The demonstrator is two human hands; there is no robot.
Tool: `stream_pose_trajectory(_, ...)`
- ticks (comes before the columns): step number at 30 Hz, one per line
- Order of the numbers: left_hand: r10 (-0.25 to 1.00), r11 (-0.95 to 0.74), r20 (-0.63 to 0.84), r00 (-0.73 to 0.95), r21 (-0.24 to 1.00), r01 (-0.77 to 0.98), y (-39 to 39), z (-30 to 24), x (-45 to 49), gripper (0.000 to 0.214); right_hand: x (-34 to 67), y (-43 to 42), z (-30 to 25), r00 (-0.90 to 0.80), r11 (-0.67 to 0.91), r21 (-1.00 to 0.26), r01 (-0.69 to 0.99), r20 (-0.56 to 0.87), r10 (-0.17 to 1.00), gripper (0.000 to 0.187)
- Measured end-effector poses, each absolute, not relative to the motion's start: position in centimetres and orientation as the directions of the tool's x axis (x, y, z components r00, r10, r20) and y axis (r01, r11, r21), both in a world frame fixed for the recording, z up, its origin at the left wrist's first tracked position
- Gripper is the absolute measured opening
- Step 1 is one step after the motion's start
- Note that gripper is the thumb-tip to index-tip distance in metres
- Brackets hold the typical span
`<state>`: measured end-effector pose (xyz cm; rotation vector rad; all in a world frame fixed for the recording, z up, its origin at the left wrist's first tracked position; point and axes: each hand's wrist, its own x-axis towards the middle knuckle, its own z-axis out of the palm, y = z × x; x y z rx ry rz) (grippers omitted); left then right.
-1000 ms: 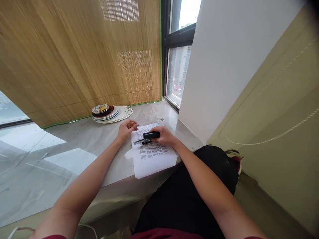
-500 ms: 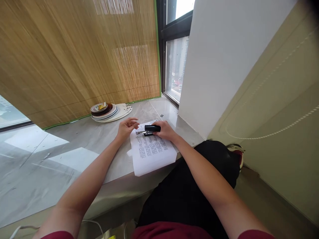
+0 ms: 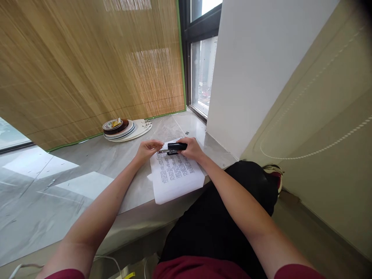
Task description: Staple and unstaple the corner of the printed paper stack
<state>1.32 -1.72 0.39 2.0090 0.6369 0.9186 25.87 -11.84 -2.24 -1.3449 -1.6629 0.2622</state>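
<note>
1. Currently, I am gripping the stapler (image 3: 177, 146) over the printed sheets (image 3: 174, 188) with my right hand (image 3: 192, 149); keeping it steady is, I judge, mattering most.
2. My left hand (image 3: 147, 150) is curling near its metal bar (image 3: 163, 151); whether it is pinching, I cannot tell.
3. Plates (image 3: 119, 135) are standing apart on the bench (image 3: 165, 127), obstructing nothing.

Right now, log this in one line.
right hand: holds black stapler | left hand: near stapler's silver arm, contact unclear | white printed paper: underneath, on grey marbled ledge
</note>
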Motion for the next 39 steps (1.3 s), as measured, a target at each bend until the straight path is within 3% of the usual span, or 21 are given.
stream_pose_trajectory(11,0.601,-0.736,0.418,0.681,0.623,0.267,-1.79,0.58,0.89,0.029,25.88,-11.84,-2.11,0.110,0.356,-0.678,0.643,0.542,0.833,0.039)
stream_pose_trajectory(27,0.568,-0.752,0.385,0.727,0.602,0.269,-2.01,0.72,1.05,0.028,25.86,-11.82,-2.25,0.095,0.353,-0.676,0.646,0.530,0.843,0.040)
stream_pose_trajectory(39,0.490,-0.830,0.441,0.752,0.499,0.248,-2.16,0.72,0.90,0.031,25.82,-11.97,-2.09,0.075,0.374,-0.661,0.651,0.546,0.835,0.038)
